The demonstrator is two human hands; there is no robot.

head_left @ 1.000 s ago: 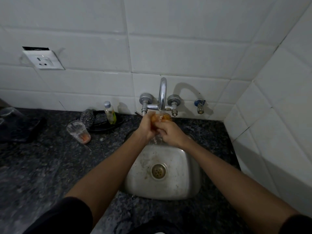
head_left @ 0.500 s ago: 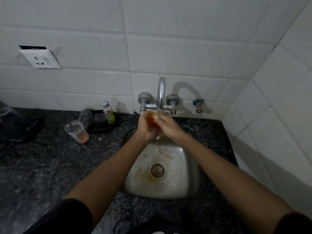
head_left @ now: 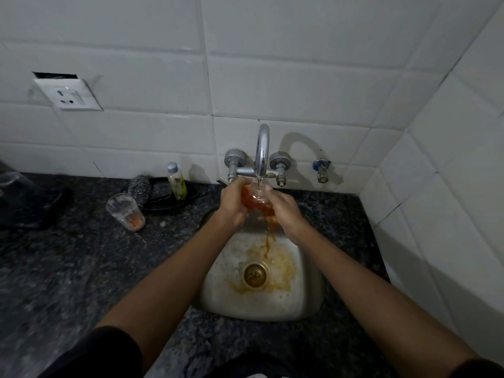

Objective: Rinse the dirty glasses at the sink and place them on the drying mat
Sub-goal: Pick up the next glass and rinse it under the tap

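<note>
Orange-stained glass [head_left: 256,200] sits under the tap [head_left: 262,151], gripped between left hand [head_left: 231,205] and right hand [head_left: 286,211], mouth upward. Second dirty glass [head_left: 125,211] stands on the worktop [head_left: 68,255], nearer the left hand.

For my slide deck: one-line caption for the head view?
Both hands rinse a glass under the tap, orange residue draining into the sink.

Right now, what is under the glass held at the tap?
Orange rinse water runs down into the steel sink, staining it near the brass drain. Both hands cover the glass base.
</note>
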